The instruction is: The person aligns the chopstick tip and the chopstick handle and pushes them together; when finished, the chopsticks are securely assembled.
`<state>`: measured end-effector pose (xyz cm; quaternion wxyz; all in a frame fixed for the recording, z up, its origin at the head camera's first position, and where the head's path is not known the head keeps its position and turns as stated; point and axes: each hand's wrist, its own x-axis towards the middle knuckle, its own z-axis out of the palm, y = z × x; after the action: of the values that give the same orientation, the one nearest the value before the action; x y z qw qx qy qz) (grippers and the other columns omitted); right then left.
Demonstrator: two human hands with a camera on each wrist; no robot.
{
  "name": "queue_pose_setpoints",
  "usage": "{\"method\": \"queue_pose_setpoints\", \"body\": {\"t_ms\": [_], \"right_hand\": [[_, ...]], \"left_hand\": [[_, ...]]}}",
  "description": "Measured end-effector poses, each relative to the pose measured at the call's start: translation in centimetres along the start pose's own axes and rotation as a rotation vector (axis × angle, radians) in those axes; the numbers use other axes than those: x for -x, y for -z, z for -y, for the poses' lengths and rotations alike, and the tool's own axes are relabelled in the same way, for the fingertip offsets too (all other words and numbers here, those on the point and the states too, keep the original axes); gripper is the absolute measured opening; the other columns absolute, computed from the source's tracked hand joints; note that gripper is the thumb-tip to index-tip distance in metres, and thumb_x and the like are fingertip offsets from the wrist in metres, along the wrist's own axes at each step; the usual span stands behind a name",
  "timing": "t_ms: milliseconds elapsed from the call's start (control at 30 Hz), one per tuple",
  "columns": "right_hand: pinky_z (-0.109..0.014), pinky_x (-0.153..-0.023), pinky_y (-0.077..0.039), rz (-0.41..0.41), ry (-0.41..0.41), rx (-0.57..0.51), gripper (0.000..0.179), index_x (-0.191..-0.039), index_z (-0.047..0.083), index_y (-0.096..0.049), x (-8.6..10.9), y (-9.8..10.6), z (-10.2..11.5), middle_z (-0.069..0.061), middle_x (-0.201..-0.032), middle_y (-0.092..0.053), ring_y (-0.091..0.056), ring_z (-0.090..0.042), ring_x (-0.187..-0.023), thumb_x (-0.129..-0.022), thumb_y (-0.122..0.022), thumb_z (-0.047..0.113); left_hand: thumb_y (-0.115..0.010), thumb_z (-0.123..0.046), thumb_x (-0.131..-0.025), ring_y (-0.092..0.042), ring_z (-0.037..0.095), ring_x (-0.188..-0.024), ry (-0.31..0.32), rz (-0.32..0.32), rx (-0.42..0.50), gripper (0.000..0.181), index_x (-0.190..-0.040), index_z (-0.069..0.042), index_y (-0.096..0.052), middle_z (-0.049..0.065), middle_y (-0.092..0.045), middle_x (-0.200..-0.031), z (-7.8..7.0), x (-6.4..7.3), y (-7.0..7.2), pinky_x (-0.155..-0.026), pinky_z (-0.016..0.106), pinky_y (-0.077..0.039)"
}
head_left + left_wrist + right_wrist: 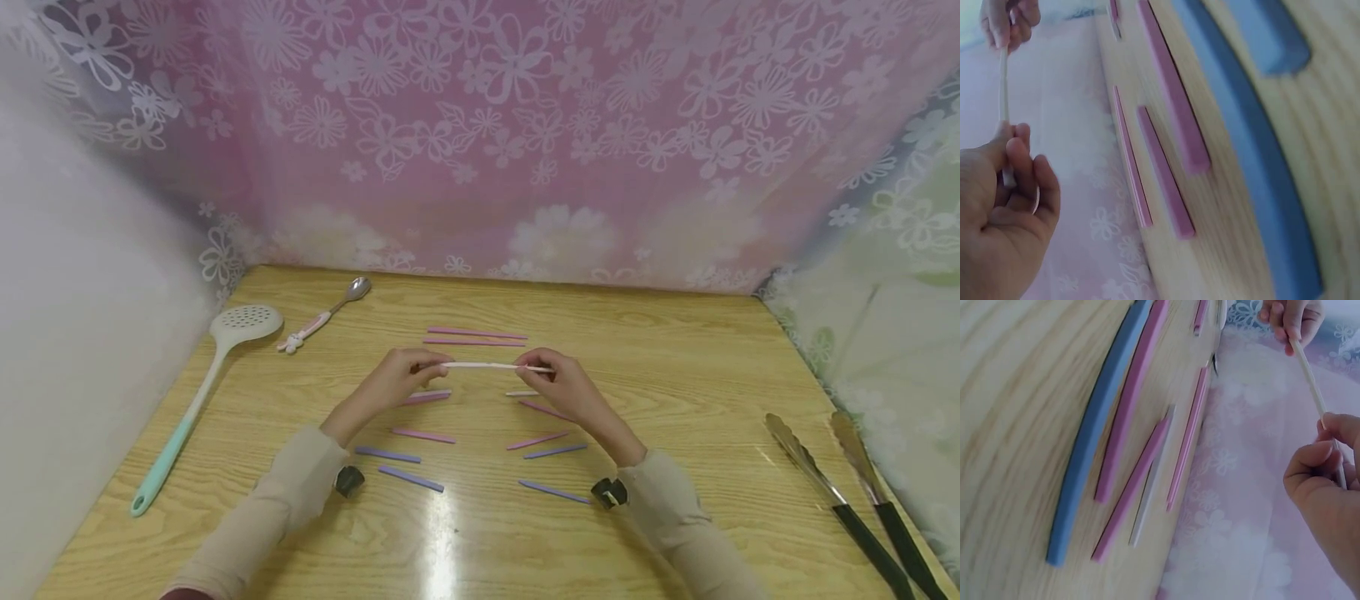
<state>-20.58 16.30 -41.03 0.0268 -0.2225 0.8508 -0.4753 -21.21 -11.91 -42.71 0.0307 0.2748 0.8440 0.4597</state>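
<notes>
- Now both arms are reaching in from the near edge of the desk (510,550), bending toward each other, with light sleeves (296,479) covering them.
- The left hand (401,377) is pinching one end of a white stick (480,365) with its thumb and fingers, and its other fingers are curling in.
- The right hand (562,385) is pinching the stick near its other end, and a bit of the stick is poking out past those fingers.
- So the white stick is going straight across between the hands, almost flat, up in the air over the middle of the desk.
- Two pink sticks (474,342) are lying just past the hands, closer to the desk's far edge.
- More pink sticks (424,436) are resting below each hand, and a pale stick (521,393) is peeking out by the right hand.
- Blue sticks (411,478) are lying nearer the desk's near edge, two on each side.
- A big spoon with holes (201,392) is lying along the left edge, and a small spoon (322,321) is sitting near the far left corner.
- Tongs (862,540) are lying along the right edge.
</notes>
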Motion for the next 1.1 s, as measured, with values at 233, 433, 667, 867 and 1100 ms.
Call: {"method": "queue_pose_setpoints", "body": {"t_ms": [233, 433, 667, 867, 1100], "right_hand": [[-0.020, -0.069, -0.052, -0.038, 0.028, -0.038, 0.016, -0.102, -0.001, -0.066, 0.7, -0.3, 1.0, -0.011, -0.094, -0.063, -0.059, -0.019, -0.076, -0.093, -0.061, 0.012], [-0.018, -0.066, -0.049, -0.078, 0.084, -0.024, 0.014, -0.099, -0.002, -0.066, 1.2, -0.4, 1.6, -0.009, -0.090, -0.060, -0.055, -0.010, -0.072, -0.092, -0.062, 0.010], [-0.016, -0.056, -0.043, -0.113, 0.163, -0.023, 0.010, -0.095, -0.003, -0.066, 1.2, -0.5, 1.9, -0.009, -0.083, -0.058, -0.043, -0.004, -0.062, -0.090, -0.063, 0.005], [-0.017, -0.047, -0.032, -0.137, 0.276, 0.008, 0.004, -0.091, -0.003, -0.066, 1.5, -1.1, 1.5, 0.000, -0.072, -0.049, -0.032, -0.001, -0.056, -0.088, -0.064, -0.001], [-0.017, -0.047, -0.035, -0.123, 0.296, 0.012, 0.005, -0.092, -0.005, -0.063, 1.4, -1.5, 1.2, -0.003, -0.074, -0.051, -0.035, -0.001, -0.056, -0.088, -0.063, -0.004]], "left_hand": [[-0.060, -0.001, -0.090, -0.059, 0.030, -0.065, -0.097, -0.120, -0.027, 0.020, -0.108, 0.007, -0.066, 0.018, -0.070, -0.097, -1.5, 0.6, -0.6, -0.058, 0.019, -0.050], [-0.063, 0.003, -0.087, -0.048, 0.007, -0.056, -0.155, -0.189, -0.085, 0.019, -0.104, 0.008, -0.067, 0.019, -0.070, -0.099, -2.5, 0.9, -0.8, -0.052, 0.016, -0.046], [-0.065, 0.004, -0.085, -0.066, 0.021, -0.070, -0.215, -0.254, -0.133, 0.017, -0.100, 0.010, -0.067, 0.020, -0.070, -0.096, -3.1, 0.9, -1.1, -0.068, 0.021, -0.055], [-0.065, 0.006, -0.083, -0.069, 0.028, -0.074, -0.242, -0.275, -0.160, 0.015, -0.097, 0.012, -0.068, 0.021, -0.070, -0.093, -3.1, 1.2, -1.5, -0.069, 0.022, -0.056], [-0.063, 0.006, -0.085, -0.065, 0.018, -0.064, -0.225, -0.260, -0.152, 0.014, -0.098, 0.011, -0.068, 0.021, -0.070, -0.093, -2.8, 1.2, -1.5, -0.064, 0.019, -0.055]]}}
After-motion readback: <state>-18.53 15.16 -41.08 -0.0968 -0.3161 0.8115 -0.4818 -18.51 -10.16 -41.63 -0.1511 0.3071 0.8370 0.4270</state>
